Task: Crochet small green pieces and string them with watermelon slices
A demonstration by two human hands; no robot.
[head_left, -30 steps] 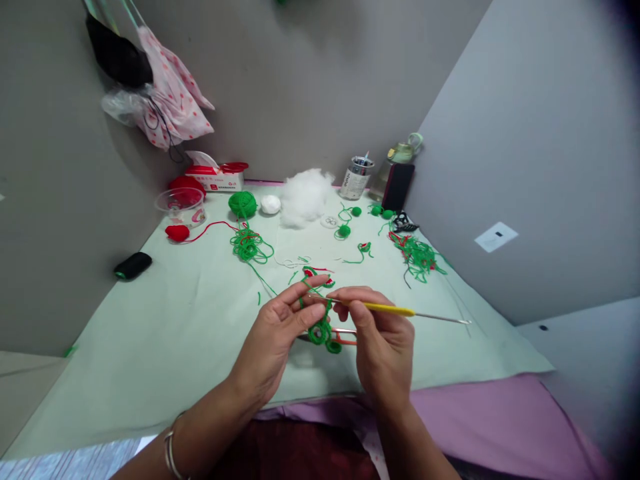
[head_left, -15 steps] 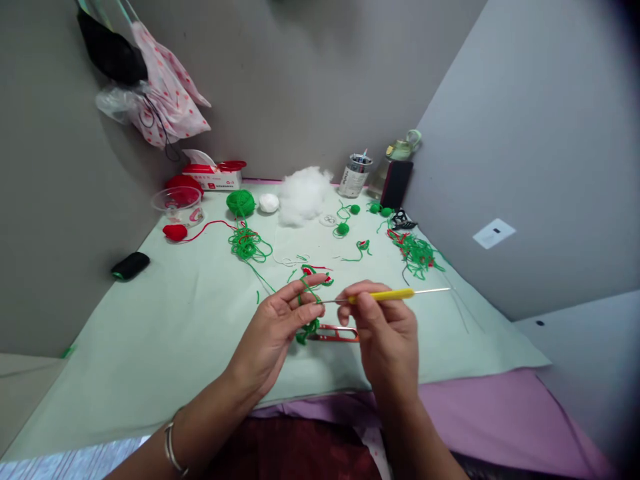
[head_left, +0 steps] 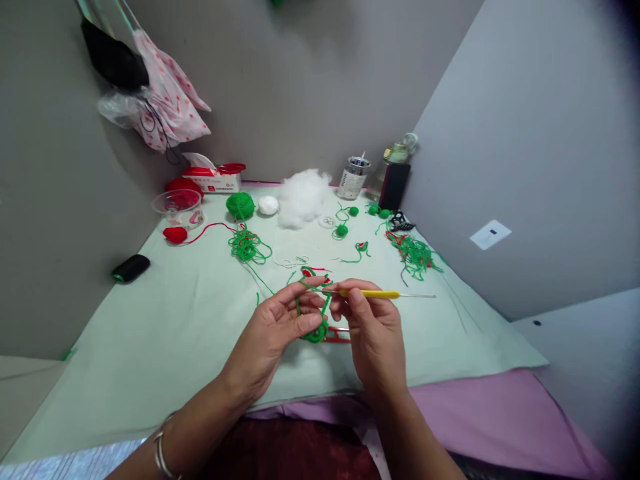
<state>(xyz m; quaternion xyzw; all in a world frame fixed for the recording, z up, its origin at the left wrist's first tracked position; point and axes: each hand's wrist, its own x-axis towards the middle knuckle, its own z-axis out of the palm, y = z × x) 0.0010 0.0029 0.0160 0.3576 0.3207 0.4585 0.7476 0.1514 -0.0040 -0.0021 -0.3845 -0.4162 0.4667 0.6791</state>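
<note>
Grey walls are boxing in your desk (head_left: 150, 320), which is lying under a pale green cloth. Near its front edge your left hand (head_left: 273, 333) is pinching a small green crochet piece (head_left: 316, 331) between thumb and fingers, with the yarn (head_left: 299, 293) running over your raised forefinger so that it is staying taut for the hook. Your right hand (head_left: 373, 333) is closed on the yellow handle of the hook (head_left: 370, 293), holding it level, its working end pointing left towards the piece; the tip itself is too small to make out. Red scissors (head_left: 337, 331) are lying on the cloth just under your hands, within easy reach. Along the back edge a green ball (head_left: 241, 204), white stuffing (head_left: 303, 195) and a tin (head_left: 353, 178) are sitting clear of your work, and a yarn tangle (head_left: 415, 255) is lying near the right edge.
</note>
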